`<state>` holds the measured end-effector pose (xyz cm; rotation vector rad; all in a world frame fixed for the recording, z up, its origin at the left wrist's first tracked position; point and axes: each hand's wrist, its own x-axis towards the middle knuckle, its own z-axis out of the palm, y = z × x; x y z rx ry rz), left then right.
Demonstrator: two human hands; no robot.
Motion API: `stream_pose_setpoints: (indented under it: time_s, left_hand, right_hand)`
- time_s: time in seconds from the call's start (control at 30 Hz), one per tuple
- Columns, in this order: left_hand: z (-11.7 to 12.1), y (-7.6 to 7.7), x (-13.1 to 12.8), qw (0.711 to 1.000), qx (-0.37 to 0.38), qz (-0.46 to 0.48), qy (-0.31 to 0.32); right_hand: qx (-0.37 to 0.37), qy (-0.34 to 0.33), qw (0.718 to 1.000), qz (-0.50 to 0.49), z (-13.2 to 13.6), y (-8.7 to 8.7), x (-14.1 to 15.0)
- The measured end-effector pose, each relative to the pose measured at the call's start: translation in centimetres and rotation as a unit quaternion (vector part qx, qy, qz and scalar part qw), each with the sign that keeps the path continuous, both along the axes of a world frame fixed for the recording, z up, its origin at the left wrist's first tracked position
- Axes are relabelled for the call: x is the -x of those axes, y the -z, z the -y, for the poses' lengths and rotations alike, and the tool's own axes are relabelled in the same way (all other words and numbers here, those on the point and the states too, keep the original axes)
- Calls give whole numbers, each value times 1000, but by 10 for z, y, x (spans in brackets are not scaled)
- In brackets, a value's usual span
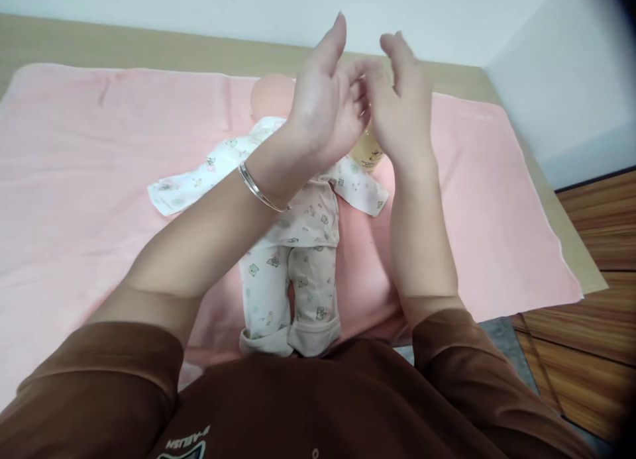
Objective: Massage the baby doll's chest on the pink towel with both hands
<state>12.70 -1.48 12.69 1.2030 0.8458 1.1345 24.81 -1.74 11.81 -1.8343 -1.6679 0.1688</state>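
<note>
Head: doll point(311, 227) on pink cloth point(497, 207), wall point(199, 8)

The view looks forward and down from the wearer's head, near the clothed doll point(312, 220), the wall point(422, 12) beyond.

I am raising my bare left hand point(325, 108), a thin silver-coloured bangle point(252, 187) circling its wrist, just beside my bare right hand point(407, 108), and its fingers are curling loosely. Beneath my arms, a peach-headed doll point(308, 227) wearing white printed clothes point(313, 283) is lying on a pink cloth point(497, 214) that is covering a tan table point(124, 47). A partly hidden yellowish container point(366, 149) is showing between my hands.
</note>
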Motion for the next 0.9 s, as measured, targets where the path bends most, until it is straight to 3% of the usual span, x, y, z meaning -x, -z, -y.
stream_pose_setpoints:
  time_s: [0.1,0.17,0.37,0.53,0.7,0.8,0.9]
  left_hand:
    - [2,0,-2,988,136,50,54]
    - [5,3,5,979,182,76,54]
    - [25,8,50,957,149,199,151]
    - [42,-4,94,966,138,193,102]
    - [45,-20,130,975,89,189,74]
    - [53,-25,136,990,37,131,40]
    - [67,-27,127,990,2,139,-30]
  right_hand:
    - [-61,-54,996,23,2,9,7]
    - [-96,-58,992,61,5,14,8]
    - [-103,8,980,172,0,21,10]
    - [-72,78,968,229,-9,17,18]
    - [-10,105,975,195,-18,9,19]
    - [24,93,983,159,-15,5,22]
    - [72,105,976,179,0,1,32]
